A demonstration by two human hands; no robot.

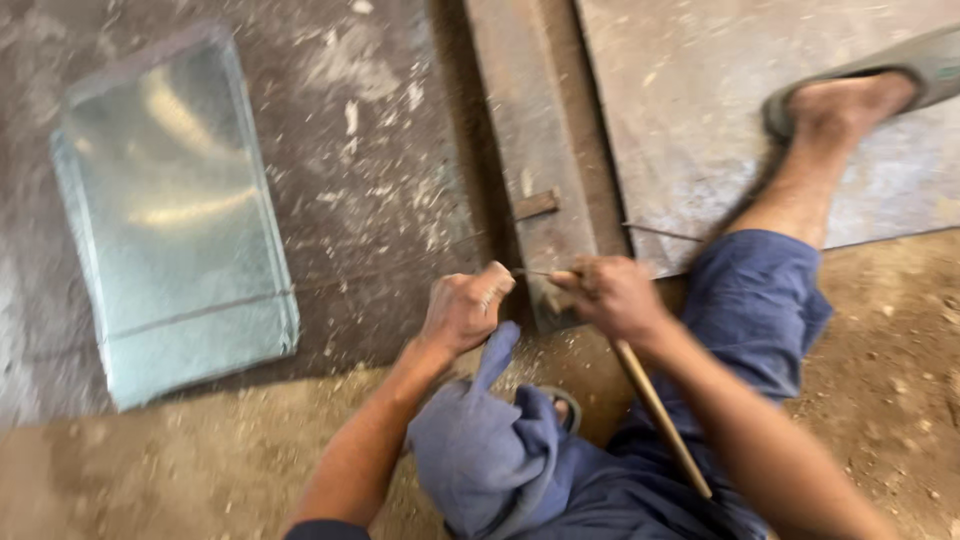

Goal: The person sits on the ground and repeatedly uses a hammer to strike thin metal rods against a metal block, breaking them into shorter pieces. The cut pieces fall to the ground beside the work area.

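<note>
Two hands meet at the frame's centre, and I log them first: my left hand (463,308) is fisted, thumb side up, pinching the near end of a thin metal rod (530,272); my right hand (610,295) is curled shut around a wooden handle (660,415) and also meets the rod's other end. Rod long axis: close to horizontal, running left to right between the two fists, just above the lower end of a rusty steel bar (530,150). Rod appearance: slender, dark, straight as far as motion blur allows; its tips are hidden in the fingers. Handle: pale brown, round, slanting from the right fist down and to the right across blue trousers (750,300). Whatever head it carries I cannot tell; it is covered by the fist. Counts: one rod, one handle, one steel bar, one shiny galvanised sheet (175,210) lying flat at left, well apart from the hands, one grey metal plate (720,100) at upper right with one sandalled foot (850,100) resting on it.
</note>
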